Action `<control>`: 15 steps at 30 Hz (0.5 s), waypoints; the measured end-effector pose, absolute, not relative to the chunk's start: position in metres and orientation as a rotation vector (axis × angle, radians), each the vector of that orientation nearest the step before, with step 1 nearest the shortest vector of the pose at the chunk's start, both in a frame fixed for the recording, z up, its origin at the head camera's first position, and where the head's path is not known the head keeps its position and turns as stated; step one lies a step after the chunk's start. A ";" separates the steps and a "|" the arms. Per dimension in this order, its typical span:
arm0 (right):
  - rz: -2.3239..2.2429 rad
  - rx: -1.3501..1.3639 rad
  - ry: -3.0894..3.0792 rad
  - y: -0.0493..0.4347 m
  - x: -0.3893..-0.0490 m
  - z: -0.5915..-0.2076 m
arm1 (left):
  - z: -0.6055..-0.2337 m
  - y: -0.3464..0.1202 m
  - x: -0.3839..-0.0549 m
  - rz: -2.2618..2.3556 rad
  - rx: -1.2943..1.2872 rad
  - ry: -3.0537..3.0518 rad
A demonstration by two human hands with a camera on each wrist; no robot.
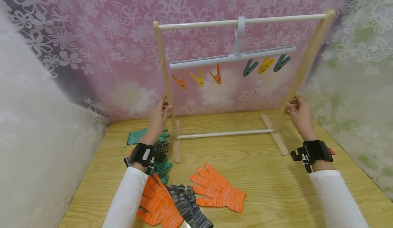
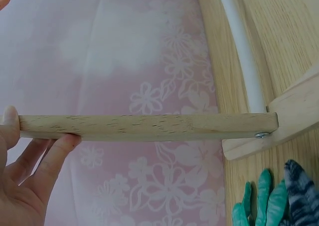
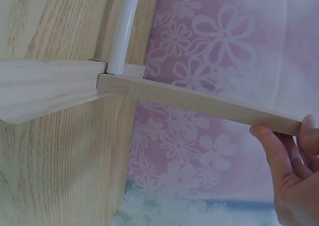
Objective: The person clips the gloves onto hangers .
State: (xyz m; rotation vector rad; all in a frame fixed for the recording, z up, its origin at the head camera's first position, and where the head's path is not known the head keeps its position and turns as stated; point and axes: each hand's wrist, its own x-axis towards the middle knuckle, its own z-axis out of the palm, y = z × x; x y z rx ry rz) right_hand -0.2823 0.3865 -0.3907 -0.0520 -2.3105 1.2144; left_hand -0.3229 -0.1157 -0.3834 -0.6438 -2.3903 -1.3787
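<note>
A small wooden drying rack [image 1: 294,79] with white crossbars stands on the table. My left hand [image 1: 158,120] pinches its left post [image 2: 149,126] between thumb and fingers, below mid-height. On the opposite side my right hand [image 1: 301,116] pinches the right post [image 3: 199,102] at about the same height. From the top bar [image 1: 199,25] hangs a pale blue hanger [image 1: 212,60], slightly tilted, its right end higher. Orange and yellow clothespins [image 1: 199,77] dangle from its left half; dark green and yellow clothespins [image 1: 265,65] hang on the right. The clothespins hold nothing.
Orange gloves [image 1: 219,190], grey mottled gloves [image 1: 188,202] and green gloves [image 1: 162,170] lie on the wooden table [image 1: 261,187], at the front and left, some under my left forearm. A pink flowered curtain [image 1: 129,50] is close behind the rack, with pale sheets at both sides.
</note>
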 end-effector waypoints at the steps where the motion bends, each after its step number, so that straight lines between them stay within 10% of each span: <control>1: 1.212 -0.048 -2.312 0.385 -0.282 -0.391 | -0.384 -0.117 -0.322 -1.381 -0.645 -2.386; 15: 1.110 -0.064 -2.350 0.358 -0.272 -0.392 | -0.385 -0.140 -0.308 -1.337 -0.571 -2.387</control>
